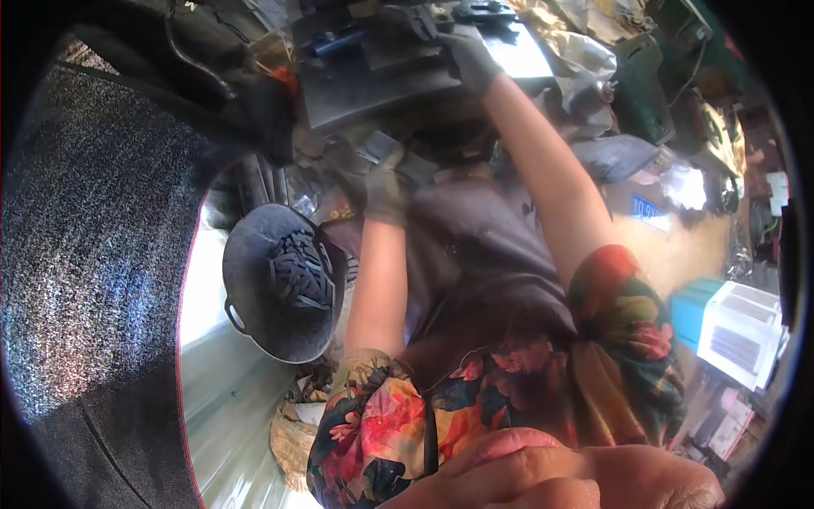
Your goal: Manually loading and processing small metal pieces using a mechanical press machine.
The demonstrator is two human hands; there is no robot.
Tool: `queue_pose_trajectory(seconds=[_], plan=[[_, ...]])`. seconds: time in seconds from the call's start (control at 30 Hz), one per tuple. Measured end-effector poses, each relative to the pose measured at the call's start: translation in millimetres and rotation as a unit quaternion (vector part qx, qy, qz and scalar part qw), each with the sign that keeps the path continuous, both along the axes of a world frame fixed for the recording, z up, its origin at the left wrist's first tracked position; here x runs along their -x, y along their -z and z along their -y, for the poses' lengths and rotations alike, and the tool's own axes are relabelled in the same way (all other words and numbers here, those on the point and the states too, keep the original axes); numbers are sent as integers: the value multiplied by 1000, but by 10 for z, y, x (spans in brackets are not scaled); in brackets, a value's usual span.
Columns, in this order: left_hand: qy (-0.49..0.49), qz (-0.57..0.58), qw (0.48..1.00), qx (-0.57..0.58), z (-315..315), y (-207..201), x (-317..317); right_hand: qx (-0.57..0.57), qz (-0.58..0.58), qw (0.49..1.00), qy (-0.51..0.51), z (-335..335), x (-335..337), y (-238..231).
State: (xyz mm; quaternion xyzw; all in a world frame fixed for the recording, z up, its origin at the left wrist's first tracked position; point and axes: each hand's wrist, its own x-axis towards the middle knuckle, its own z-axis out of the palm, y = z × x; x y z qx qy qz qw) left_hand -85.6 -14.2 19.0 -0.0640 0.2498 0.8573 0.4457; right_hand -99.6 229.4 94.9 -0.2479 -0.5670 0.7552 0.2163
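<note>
Stretches the bare right forearm (pixel 551 161) from three o'clock to the gloved right hand (pixel 471 64), between twelve and one, angled toward ten. Holds the bare left forearm (pixel 377 288) nearly upright from seven, with the gloved left hand (pixel 386 193) nearer centre, fingers blurred.

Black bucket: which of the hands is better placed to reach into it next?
Probably the left hand: it's nearer the black bucket, while the right hand is farther, at the dark worktop.

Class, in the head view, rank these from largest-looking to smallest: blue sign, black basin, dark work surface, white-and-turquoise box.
1. Dark work surface, though partly covered
2. Black basin
3. White-and-turquoise box
4. Blue sign

Apparent size only; fisheye and nearness may mislead.
</note>
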Motion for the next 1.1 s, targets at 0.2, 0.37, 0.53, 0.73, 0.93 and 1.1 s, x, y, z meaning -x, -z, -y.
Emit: queue_pose_trajectory(seconds=[0.2, 0.37, 0.53, 0.73, 0.93, 1.1], plan=[[19, 0, 1000, -19, -100, 92, 1, 47, -35, 997, 52, -194, 187, -7], [35, 2, 999, -37, -125, 141, 23, 32, -62, 998, -8, -401, 76, 67], [0, -16, 997, -77, 30, 78, 12, 73, -11, 997, -19, 167, -778, -14], [16, -29, 997, -71, -76, 76, -7, 88, 24, 996, 8, 438, -1535, 239], [-8, -32, 997, -68, -109, 116, -24, 180, 36, 983, -8, 454, -1684, 347], [-8, -44, 995, -94, -135, 141, 22, 132, 48, 990, 3, 498, -1623, 190]])
